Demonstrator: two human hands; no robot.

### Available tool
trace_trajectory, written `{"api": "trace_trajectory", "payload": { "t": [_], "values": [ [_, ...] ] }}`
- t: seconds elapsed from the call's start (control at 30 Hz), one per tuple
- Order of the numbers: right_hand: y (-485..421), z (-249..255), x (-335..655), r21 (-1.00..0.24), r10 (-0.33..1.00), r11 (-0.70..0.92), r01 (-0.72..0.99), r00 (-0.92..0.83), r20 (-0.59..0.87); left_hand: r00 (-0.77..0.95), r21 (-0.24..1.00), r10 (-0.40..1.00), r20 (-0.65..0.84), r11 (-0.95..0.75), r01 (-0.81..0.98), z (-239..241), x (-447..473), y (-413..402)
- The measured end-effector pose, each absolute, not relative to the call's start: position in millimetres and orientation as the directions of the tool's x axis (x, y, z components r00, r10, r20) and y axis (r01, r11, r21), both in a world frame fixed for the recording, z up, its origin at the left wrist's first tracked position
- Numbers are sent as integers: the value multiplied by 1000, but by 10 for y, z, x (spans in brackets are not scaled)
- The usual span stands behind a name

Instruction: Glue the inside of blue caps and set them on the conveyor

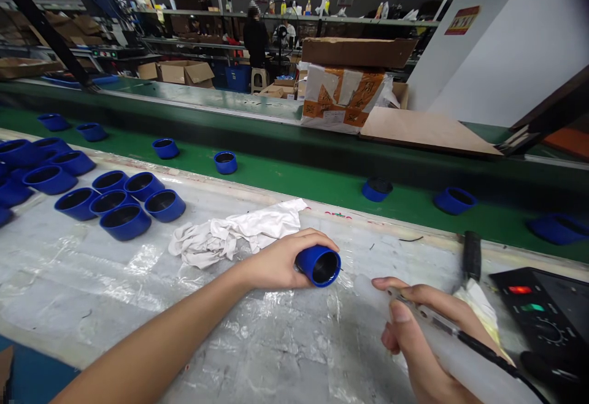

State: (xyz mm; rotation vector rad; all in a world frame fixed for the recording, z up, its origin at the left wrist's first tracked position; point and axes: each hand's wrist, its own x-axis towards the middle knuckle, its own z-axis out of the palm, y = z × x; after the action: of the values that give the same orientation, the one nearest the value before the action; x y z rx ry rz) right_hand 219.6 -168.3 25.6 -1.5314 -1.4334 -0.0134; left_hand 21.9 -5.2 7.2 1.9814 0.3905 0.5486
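Note:
Near the middle of the bench, my left hand (285, 260) is wrapped round a short blue cup-like part (326, 267), tilted so its dark inside faces me. At the lower right, my right hand (423, 330) grips a translucent glue dispensing syringe (453, 349), thumb on top and forefinger stretched along it towards the tip. A black tube or cable runs along the barrel. The syringe's tip is pale and hard to make out, a little right of the blue part and apart from it. Behind my left hand lies a crumpled white cloth (239, 229).
Several similar blue parts (125, 223) stand grouped on the plastic-covered bench (151, 293) at left. More blue parts (225, 163) sit spaced along the green conveyor belt (294, 177). A black control box (547, 318) with lit switches stands at right. A taped carton (343, 97) is beyond the belt.

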Motion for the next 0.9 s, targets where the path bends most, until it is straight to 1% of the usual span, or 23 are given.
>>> {"api": "trace_trajectory", "payload": {
  "t": [0.13, 0.3, 0.37, 0.43, 0.53, 0.57, 0.63, 0.7, 0.77, 0.83, 0.9],
  "values": [
    [-1692, 289, 2193, -603, 752, 220, 766, 261, 606, 847, 894, 489, 211, -448, 36, 79, 220, -55],
    [-1701, 259, 2194, -665, 768, 155, 731, 334, 547, 845, 890, 491, 213, -454, 39, 77, 221, -47],
    [-1696, 236, 2200, -688, 770, 165, 706, 344, 538, 846, 886, 490, 213, -461, 44, 77, 222, -40],
    [-1688, 222, 2204, -763, 763, 222, 606, 379, 523, 845, 886, 491, 212, -462, 46, 80, 222, -41],
    [-1667, 219, 2214, -879, 738, 335, 340, 485, 469, 825, 907, 542, 162, -411, 92, 89, 208, -79],
    [-1656, 218, 2223, -892, 723, 351, 283, 523, 451, 811, 921, 573, 121, -370, 124, 95, 197, -101],
    [-1622, 213, 2250, -888, 667, 387, 249, 589, 456, 770, 946, 636, 41, -273, 175, 113, 172, -136],
    [-1570, 206, 2283, -878, 609, 407, 251, 641, 466, 698, 962, 715, 38, -216, 169, 150, 149, -113],
    [-1508, 204, 2307, -900, 581, 385, 205, 704, 409, 563, 958, 821, 93, -227, 173, 212, 144, 23],
    [-1447, 215, 2312, -930, 573, 347, 118, 759, 310, 375, 927, 920, 116, -236, 291, 301, 172, 290],
    [-1401, 244, 2295, -947, 586, 322, 20, 781, 216, 200, 868, 974, 110, -192, 458, 395, 236, 639]
  ]
}}
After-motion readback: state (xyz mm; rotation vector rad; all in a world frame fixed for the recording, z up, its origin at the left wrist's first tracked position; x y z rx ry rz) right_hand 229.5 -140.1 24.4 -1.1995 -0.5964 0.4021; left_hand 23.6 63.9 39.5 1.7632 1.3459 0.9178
